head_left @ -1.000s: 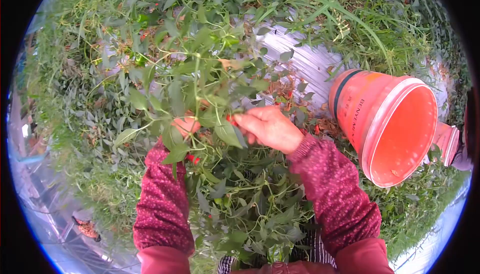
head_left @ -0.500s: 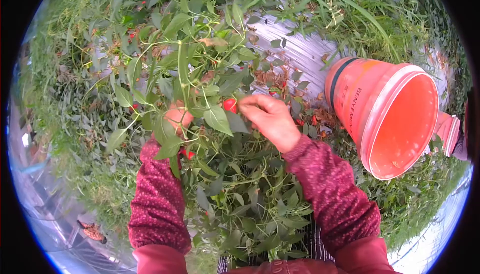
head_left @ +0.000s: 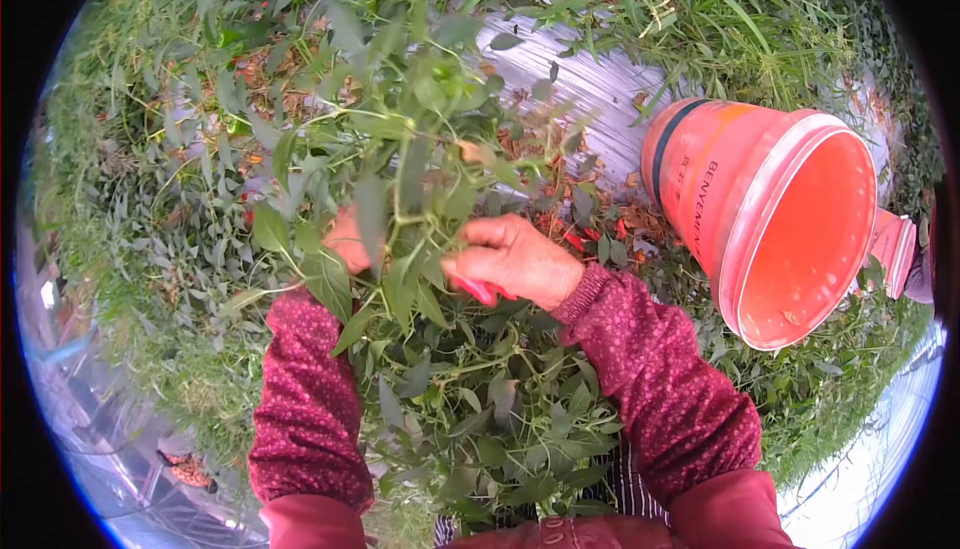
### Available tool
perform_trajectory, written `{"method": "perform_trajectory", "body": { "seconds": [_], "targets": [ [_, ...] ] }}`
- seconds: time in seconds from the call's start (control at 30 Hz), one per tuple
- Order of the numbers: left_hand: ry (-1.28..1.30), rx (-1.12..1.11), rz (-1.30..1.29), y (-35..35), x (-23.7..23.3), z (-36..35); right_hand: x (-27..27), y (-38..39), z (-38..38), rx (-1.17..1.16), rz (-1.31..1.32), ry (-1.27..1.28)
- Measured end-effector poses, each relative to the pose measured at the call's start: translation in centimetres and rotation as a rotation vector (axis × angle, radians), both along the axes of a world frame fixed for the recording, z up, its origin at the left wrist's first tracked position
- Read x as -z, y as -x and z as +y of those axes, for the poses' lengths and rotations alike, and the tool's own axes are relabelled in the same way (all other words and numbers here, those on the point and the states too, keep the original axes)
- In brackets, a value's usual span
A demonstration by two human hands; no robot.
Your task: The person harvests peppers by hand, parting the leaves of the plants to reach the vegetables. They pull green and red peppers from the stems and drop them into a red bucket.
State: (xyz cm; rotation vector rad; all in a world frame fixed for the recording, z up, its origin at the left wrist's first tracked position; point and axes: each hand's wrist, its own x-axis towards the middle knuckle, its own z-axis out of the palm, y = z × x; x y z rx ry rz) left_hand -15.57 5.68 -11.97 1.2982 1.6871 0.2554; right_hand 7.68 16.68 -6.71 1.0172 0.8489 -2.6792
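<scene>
Left hand (head_left: 348,239): at 9 o'clock from the middle of the view, behind leaves; the fingers are largely hidden, so I cannot tell whether they grip. Its dark red, pale-flecked sleeve runs down toward 7 o'clock.
Plant (head_left: 408,219): between the two hands, its green stems and leaves rising toward 11 o'clock; some upper leaves are blurred.
Lower leaves (head_left: 490,449): at 6 o'clock, between the two sleeves.
Red pepper (head_left: 475,290): at the right hand, on its 8 o'clock side, bright red and partly covered by the fingers; whether it is one or more I cannot tell.
Right hand (head_left: 520,264): just beside the middle, fingers curled in narrow around the red pepper, back of the hand upward; its sleeve, in the same dark red, runs toward 5 o'clock.
Other peppers (head_left: 573,241): small and red, at 2 to 3 o'clock from the right hand, among dry brown leaves.
Pale sheet (head_left: 590,84): at 1 o'clock, wrinkled, lying on the ground with greenery around it.
Striped cloth (head_left: 632,484): at 5 o'clock, partly behind the leaves.
Bucket (head_left: 735,184): at 3 o'clock, orange-red, tipped on its side, mouth facing about 4 o'clock, a dark band near its base.
Second bucket (head_left: 889,249): past the first, at 3 o'clock, partly hidden.
</scene>
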Motion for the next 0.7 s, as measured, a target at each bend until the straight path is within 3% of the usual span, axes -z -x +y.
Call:
{"method": "perform_trajectory", "body": {
  "seconds": [0.03,0.07,0.1,0.17,0.2,0.3,0.37,0.43,0.47,0.63,0.7],
  "targets": [
    [-0.194,-0.071,-0.031,-1.6,-2.6,2.0,-0.8,-0.9,0.5,-0.086,0.182,0.092],
    [0.011,-0.577,-0.854,1.0,2.2,-1.0,-1.2,-1.3,-0.5,-0.068,0.281,0.083],
    [0.014,-0.58,-0.855,2.9,3.9,-2.0,-1.5,-1.7,-1.5,-0.051,0.38,0.075],
    [0.15,0.2,0.238,4.8,5.1,-2.5,-1.3,-2.9,-1.9,-0.063,0.43,0.04],
    [0.149,0.198,0.246,5.2,5.1,-2.6,-1.3,-3.3,-1.8,0.069,0.315,0.174],
    [-0.115,-0.897,-0.97,4.5,4.2,-1.9,0.4,-4.0,-2.0,0.478,0.189,0.387],
    [-0.089,-0.918,-0.94,3.1,2.7,-0.3,2.9,-4.4,-1.7,0.54,0.245,0.413],
    [-0.021,-0.967,-0.892,2.2,1.2,1.1,4.1,-2.3,-0.7,0.494,0.041,0.247],
    [-0.081,-1.076,-1.056,3.2,2.5,0.3,4.2,-1.4,-0.4,0.434,-0.008,0.185],
    [-0.059,-1.057,-1.26,4.3,5.1,-1.5,3.0,3.3,-0.3,0.207,-0.112,0.003],
    [-0.032,-1.039,-1.285,3.3,4.0,-0.9,3.3,5.2,-1.3,0.553,0.001,0.158]
  ]
}}
